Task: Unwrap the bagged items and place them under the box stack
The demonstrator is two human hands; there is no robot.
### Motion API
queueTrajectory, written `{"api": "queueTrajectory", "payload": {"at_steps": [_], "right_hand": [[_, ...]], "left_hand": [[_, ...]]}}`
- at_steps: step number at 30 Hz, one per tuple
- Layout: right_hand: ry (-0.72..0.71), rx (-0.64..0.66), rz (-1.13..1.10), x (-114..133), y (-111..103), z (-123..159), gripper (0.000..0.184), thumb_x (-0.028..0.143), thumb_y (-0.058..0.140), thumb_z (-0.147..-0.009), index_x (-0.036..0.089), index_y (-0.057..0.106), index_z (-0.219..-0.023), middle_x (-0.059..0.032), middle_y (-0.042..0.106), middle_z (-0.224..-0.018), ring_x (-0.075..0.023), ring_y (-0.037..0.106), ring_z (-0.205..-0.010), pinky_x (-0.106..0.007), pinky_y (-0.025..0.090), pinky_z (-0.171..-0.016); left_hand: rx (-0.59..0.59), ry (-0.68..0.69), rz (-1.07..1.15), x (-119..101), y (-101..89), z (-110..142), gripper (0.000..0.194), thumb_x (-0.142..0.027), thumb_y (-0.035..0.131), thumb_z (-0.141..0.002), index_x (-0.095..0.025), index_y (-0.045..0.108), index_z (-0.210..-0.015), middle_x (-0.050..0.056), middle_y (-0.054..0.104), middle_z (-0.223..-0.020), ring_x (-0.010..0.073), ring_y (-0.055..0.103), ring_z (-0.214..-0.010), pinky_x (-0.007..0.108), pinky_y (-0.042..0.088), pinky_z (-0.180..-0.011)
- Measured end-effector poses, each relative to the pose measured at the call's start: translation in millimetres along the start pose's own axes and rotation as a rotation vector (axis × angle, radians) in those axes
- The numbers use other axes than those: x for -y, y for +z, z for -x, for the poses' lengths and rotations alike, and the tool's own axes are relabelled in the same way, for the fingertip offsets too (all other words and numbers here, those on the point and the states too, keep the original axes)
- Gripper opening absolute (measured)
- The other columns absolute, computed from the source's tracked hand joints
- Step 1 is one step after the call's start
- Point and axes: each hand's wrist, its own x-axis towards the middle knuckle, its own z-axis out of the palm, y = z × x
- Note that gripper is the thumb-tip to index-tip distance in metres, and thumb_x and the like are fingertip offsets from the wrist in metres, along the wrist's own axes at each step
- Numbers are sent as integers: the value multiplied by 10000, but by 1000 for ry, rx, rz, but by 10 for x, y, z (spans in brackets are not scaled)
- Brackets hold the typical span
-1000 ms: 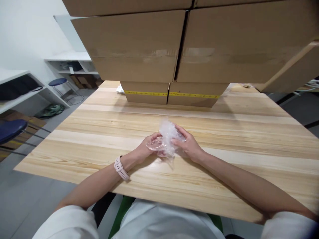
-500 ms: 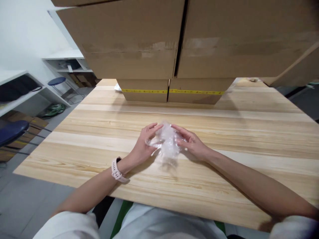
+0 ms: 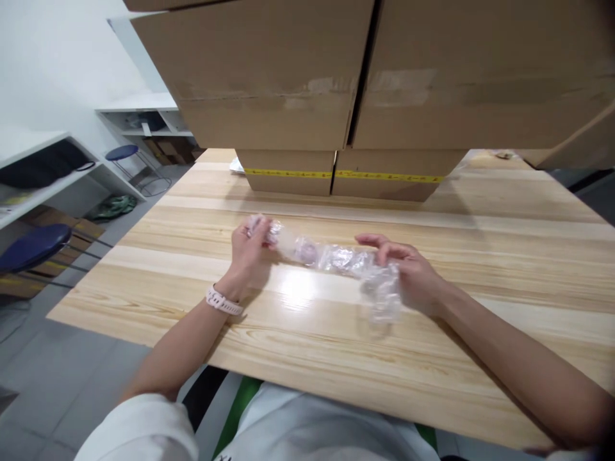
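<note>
A strip of clear, crinkled plastic packets (image 3: 336,257) stretches between my two hands, a little above the wooden table. My left hand (image 3: 248,248) has its fingers closed on the strip's left end. At the other end, my right hand (image 3: 406,266) pinches the plastic, its index finger held out from the rest. A loose section hangs down below the right fingers, blurred. One packet near the middle shows a pale, roundish content that I cannot make out. On my left wrist is a pale pink watch strap (image 3: 223,301).
Large cardboard boxes (image 3: 269,77) overhang the back of the wooden table (image 3: 298,339). They rest on smaller boxes (image 3: 293,182) with yellow tape. Off the table's left side stand blue stools (image 3: 36,246) and white shelves (image 3: 52,166).
The plastic was bunched between my hands; now it is drawn out lengthwise. My left hand has moved left and my right hand right. The view has shifted slightly.
</note>
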Motion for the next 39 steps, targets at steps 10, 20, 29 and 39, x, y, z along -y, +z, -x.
{"api": "queueTrajectory", "payload": {"at_steps": [10,20,29,39], "right_hand": [[334,-7,-188,-16,-594,155,302,423,806,-681,215,590,-715,-133,753,-1004,-254,693,-696,-306,486,-449],[339,88,207,69,-789,139,616,372,965,-608,222,732,-1158,-4,680,-807,-136,608,-633,-229,456,-516],[389,-159,173,231,-1181,210,428,371,957,-620,113,795,-921,-90,699,-714,-111,556,-570,-282,348,-522],[257,-477,-159,163,-1360,134,90,40,723,-824,104,746,-882,-38,675,-739,-17,481,-515,-196,288,-450]], "left_hand": [[-95,-148,36,184,-144,-199,330,-418,792,-840,-181,607,-705,-84,445,-444,53,366,-347,159,268,-343],[-146,-113,15,95,-179,-266,301,-317,835,-788,-171,604,-660,-88,450,-491,31,335,-372,151,233,-338],[-168,-146,23,100,-172,-278,277,-263,734,-896,-169,620,-662,-81,410,-475,41,282,-391,166,191,-348],[-159,-136,-6,85,-159,-268,321,-251,756,-855,-172,562,-613,-75,395,-484,40,287,-408,148,186,-346]]}}
